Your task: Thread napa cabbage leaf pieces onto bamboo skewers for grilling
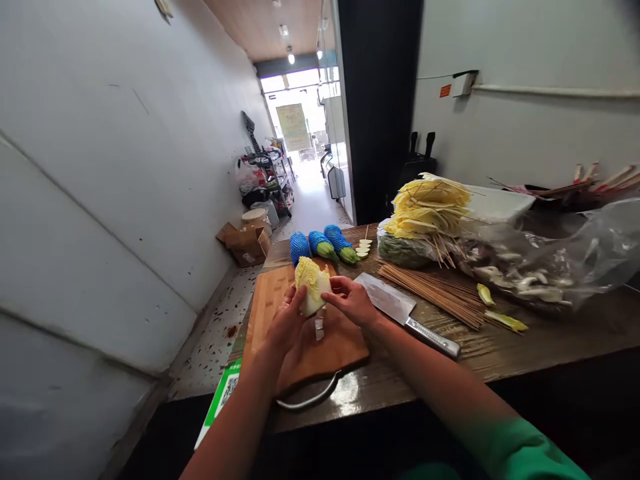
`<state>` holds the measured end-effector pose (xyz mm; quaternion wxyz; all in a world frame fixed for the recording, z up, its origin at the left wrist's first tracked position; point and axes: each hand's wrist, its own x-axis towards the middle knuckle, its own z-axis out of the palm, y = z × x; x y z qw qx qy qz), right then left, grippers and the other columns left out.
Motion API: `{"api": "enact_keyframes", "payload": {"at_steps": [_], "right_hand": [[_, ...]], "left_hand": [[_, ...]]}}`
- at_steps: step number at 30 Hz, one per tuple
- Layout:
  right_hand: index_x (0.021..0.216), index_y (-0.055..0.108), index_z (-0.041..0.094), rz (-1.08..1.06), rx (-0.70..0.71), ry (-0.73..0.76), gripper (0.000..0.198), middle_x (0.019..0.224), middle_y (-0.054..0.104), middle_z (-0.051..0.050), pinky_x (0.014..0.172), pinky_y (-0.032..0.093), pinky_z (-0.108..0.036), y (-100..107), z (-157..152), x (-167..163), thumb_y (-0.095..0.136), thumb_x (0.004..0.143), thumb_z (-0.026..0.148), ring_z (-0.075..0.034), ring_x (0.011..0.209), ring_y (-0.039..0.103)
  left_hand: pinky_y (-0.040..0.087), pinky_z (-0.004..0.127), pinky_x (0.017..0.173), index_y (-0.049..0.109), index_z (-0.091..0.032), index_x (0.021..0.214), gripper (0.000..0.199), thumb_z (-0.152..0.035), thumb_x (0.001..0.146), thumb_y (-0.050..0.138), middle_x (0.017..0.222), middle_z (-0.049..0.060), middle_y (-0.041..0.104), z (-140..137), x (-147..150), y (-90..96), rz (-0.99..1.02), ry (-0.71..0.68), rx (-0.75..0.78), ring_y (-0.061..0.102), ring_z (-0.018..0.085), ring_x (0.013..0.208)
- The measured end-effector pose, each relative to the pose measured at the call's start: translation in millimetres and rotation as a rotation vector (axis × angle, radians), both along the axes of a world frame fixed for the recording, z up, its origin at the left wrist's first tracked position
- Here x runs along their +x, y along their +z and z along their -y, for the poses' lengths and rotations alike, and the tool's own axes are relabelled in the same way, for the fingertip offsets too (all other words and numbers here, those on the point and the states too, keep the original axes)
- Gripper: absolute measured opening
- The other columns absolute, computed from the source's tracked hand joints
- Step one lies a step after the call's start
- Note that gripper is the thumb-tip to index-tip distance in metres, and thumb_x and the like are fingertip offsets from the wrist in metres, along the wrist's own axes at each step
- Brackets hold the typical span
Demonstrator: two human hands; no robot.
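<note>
Cabbage [315, 288]: a pale yellow chunk, at the centre of the frame, held above the cutting board [267, 303].
Left hand [287, 320]: fingers part-curled, thumb pressed on the chunk's near face, gripping its left side.
Right hand [354, 301]: thumb and fingers bent close together, pinching the chunk's right edge.
White scraps [319, 329]: on the board, just below the hands.
Knife [393, 299]: flat on the table, right of centre, blade toward the board.
Wooden sticks [435, 292]: a loose bundle beyond the knife.
Leaf pile [430, 207]: upper right of centre, on skewers.
Green vegetables [326, 251]: in blue netting, above the board.
</note>
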<state>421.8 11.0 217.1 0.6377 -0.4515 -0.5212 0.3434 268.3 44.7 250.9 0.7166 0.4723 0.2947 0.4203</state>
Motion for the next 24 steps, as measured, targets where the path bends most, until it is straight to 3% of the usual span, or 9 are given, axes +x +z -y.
{"api": "enact_keyframes", "payload": {"at_steps": [3, 7, 11, 15, 18, 20, 24], "right_hand": [[0.087, 0.058, 0.018, -0.103, -0.087, -0.047, 0.036, 0.078, 0.062, 0.000, 0.061, 0.051, -0.027, 2.6, -0.1, 3.3, 0.074, 0.061, 0.037, -0.014, 0.071, 0.060], [0.083, 0.056, 0.018, -0.399, -0.224, 0.234, 0.040, 0.073, 0.059, 0.004, 0.043, 0.042, -0.017, 10.3, 3.2, 8.3, 0.079, 0.054, 0.032, -0.008, 0.057, 0.053], [0.080, 0.056, 0.018, -0.697, -0.302, 0.458, 0.030, 0.073, 0.060, 0.003, 0.043, 0.040, -0.016, 20.5, 7.4, 16.2, 0.075, 0.058, 0.022, -0.008, 0.057, 0.053], [0.082, 0.057, 0.018, -0.780, -0.239, 0.528, 0.023, 0.079, 0.062, 0.000, 0.044, 0.039, -0.017, 27.2, 9.9, 22.6, 0.069, 0.062, 0.021, -0.010, 0.065, 0.055], [0.087, 0.059, 0.018, -0.679, -0.187, 0.412, 0.026, 0.082, 0.062, -0.002, 0.051, 0.044, -0.022, 28.6, 11.3, 23.5, 0.063, 0.071, 0.038, -0.014, 0.069, 0.057], [0.097, 0.060, 0.019, -0.482, -0.146, 0.270, 0.037, 0.084, 0.062, -0.002, 0.059, 0.046, -0.025, 27.3, 11.9, 19.7, 0.063, 0.071, 0.045, -0.015, 0.073, 0.057], [0.120, 0.050, 0.024, -0.080, -0.064, 0.076, 0.075, 0.102, 0.060, -0.002, 0.078, 0.047, -0.029, 19.2, 9.7, 4.6, 0.080, 0.053, 0.035, -0.017, 0.090, 0.057]], "left_hand": [[0.050, 0.025, 0.064, 0.049, -0.021, 0.115, 0.059, -0.033, 0.063, 0.075, 0.095, 0.004, 0.064, -4.0, 6.1, 0.2, -0.072, 0.081, 0.098, 0.063, 0.015, 0.073], [0.049, 0.025, 0.061, 0.056, -0.017, 0.106, 0.049, -0.035, 0.064, 0.074, 0.090, 0.004, 0.065, -2.9, 1.9, -1.1, -0.116, 0.001, 0.126, 0.062, 0.015, 0.067], [0.048, 0.026, 0.073, 0.060, -0.015, 0.105, 0.044, -0.033, 0.066, 0.072, 0.097, 0.007, 0.065, -3.5, -4.4, -3.1, -0.103, -0.030, 0.187, 0.062, 0.017, 0.081], [0.047, 0.029, 0.082, 0.060, -0.015, 0.108, 0.045, -0.032, 0.068, 0.072, 0.104, 0.009, 0.065, -5.9, -4.5, -7.2, -0.099, -0.085, 0.241, 0.060, 0.022, 0.096], [0.047, 0.032, 0.085, 0.059, -0.016, 0.109, 0.048, -0.035, 0.067, 0.072, 0.107, 0.009, 0.064, -10.0, -4.2, -11.5, -0.047, -0.061, 0.178, 0.058, 0.024, 0.101], [0.048, 0.033, 0.085, 0.058, -0.015, 0.108, 0.046, -0.040, 0.070, 0.069, 0.108, 0.009, 0.064, -12.4, -4.8, -13.9, 0.016, -0.006, 0.118, 0.058, 0.023, 0.102], [0.049, 0.034, 0.084, 0.056, -0.016, 0.111, 0.048, -0.040, 0.071, 0.067, 0.106, 0.009, 0.064, -9.8, -5.0, -15.0, -0.014, -0.027, 0.086, 0.059, 0.023, 0.100]]}}
